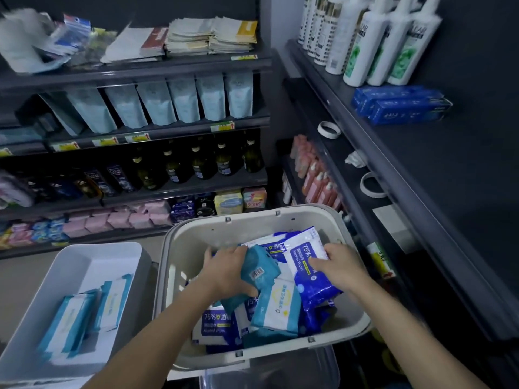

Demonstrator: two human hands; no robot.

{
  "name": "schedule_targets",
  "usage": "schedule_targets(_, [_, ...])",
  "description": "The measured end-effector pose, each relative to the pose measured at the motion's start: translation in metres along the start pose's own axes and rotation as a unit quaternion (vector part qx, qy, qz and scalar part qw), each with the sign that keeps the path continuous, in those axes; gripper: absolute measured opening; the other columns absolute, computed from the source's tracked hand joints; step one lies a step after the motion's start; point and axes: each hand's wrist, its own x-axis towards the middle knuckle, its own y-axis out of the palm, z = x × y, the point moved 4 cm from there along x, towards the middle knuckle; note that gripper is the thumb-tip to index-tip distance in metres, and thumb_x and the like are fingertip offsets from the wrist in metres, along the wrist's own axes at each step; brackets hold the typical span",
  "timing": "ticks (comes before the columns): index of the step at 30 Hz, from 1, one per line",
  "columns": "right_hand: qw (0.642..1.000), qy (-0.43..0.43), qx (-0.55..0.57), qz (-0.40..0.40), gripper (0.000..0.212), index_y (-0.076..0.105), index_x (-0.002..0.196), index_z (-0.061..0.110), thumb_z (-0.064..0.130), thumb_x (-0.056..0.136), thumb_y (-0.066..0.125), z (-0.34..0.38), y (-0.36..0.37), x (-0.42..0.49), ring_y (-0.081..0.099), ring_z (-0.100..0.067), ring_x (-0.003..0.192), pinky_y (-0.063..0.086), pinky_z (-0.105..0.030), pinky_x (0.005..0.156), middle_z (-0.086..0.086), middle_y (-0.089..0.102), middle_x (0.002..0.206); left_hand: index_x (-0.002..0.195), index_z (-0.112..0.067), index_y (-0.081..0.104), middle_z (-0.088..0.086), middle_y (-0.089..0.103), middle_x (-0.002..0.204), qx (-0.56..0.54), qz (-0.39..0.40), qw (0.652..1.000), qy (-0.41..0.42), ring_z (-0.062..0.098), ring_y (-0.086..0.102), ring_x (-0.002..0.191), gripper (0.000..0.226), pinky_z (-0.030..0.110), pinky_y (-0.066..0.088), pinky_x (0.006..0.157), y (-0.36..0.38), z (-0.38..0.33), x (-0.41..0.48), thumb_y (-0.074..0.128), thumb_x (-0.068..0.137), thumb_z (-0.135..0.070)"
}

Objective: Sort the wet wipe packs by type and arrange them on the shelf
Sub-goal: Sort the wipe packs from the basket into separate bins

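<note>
A beige basket (280, 214) in front of me holds several wet wipe packs, dark blue alcohol wipes mixed with light blue ones. My left hand (227, 272) grips a teal pack with a barcode (259, 269) over the pile. My right hand (341, 266) holds a blue and white alcohol wipe pack (304, 252) by its edge. A light blue and white pack (278, 307) lies just below the two hands. To the left, a white tray (84, 259) holds two light blue packs (84, 313).
Dark shelves stand ahead with pouches (179, 99), bottles (202, 161) and pink packets (118, 219). On my right runs a dark shelf (449, 192) with white bottles (373, 43), blue boxes (398, 103) and tape rings (328, 130). A clear bin (280, 372) sits under the basket.
</note>
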Motion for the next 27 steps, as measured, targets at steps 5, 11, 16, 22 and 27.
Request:
schedule_targets(5, [0.997,-0.018,0.071,-0.039,0.009,0.060,0.083,0.011,0.016,0.089,0.064,0.002,-0.008,-0.002,0.065,-0.012,0.070,0.050,-0.026,0.056,-0.003,0.068,0.084,0.115,-0.024,0.052,-0.007,0.058,0.112,0.019,-0.060,0.998,0.026,0.017,0.051,0.107,0.071,0.034,0.031,0.096,-0.021,-0.007,-0.006,0.074,0.061,-0.065])
schedule_targets(11, [0.997,-0.029,0.057,-0.046,0.014,0.059,0.096,0.008,0.021,0.092,0.062,0.008,-0.013,-0.001,0.063,-0.009,0.073,0.049,-0.023,0.057,0.002,0.063,0.086,0.105,-0.004,0.057,0.011,0.070,0.093,-0.471,0.019,0.881,-0.044,0.027,0.069,0.083,0.034,0.039,0.056,0.071,-0.027,-0.012,-0.020,0.069,0.087,-0.030])
schedule_targets(16, [0.995,-0.033,0.066,-0.060,0.012,0.060,0.096,0.009,0.020,0.092,0.061,0.007,-0.018,-0.003,0.066,-0.016,0.080,0.055,-0.032,0.068,-0.002,0.066,0.091,0.106,-0.010,0.055,0.007,0.061,0.105,-0.346,0.087,0.934,0.001,0.023,0.062,0.097,0.039,0.036,0.053,0.081,-0.006,-0.038,-0.024,0.069,0.085,-0.039])
schedule_targets(22, [0.995,-0.046,0.070,-0.048,0.015,0.059,0.101,0.009,0.021,0.093,0.060,0.006,-0.020,-0.006,0.063,-0.010,0.078,0.050,-0.023,0.059,0.000,0.065,0.092,0.146,-0.018,0.018,0.007,0.029,0.149,-0.113,0.109,0.987,0.018,0.025,0.029,0.135,0.109,0.044,0.030,0.112,0.006,-0.024,-0.009,0.081,0.063,-0.053])
schedule_targets(27, [0.994,-0.056,0.080,-0.052,0.012,0.060,0.099,0.010,0.020,0.093,0.061,0.007,-0.019,-0.005,0.065,-0.011,0.078,0.051,-0.023,0.059,-0.001,0.066,0.092,0.124,-0.016,0.046,0.003,0.051,0.124,0.058,0.061,0.996,0.002,0.021,0.047,0.114,0.095,0.038,0.040,0.100,0.000,-0.012,-0.006,0.076,0.053,-0.072])
